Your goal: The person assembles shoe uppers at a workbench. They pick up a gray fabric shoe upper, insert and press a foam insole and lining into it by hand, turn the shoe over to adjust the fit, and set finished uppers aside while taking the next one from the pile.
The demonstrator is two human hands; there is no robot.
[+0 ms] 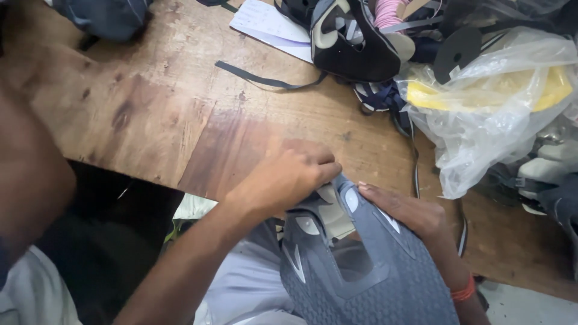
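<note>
A grey textured shoe upper (385,277) with pale patches rests in my lap at the near edge of a wooden table (180,114). My left hand (289,174) is clenched on its top edge near the tongue. My right hand (409,210) lies along the right side of the upper, fingers pressed against the fabric, holding it. An orange band circles my right wrist.
A black shoe upper (352,42) and white paper (265,24) lie at the far side. A clear plastic bag (487,102) with yellow pieces sits at the right. Dark straps (265,78) trail across the wood. More shoe parts crowd the right edge.
</note>
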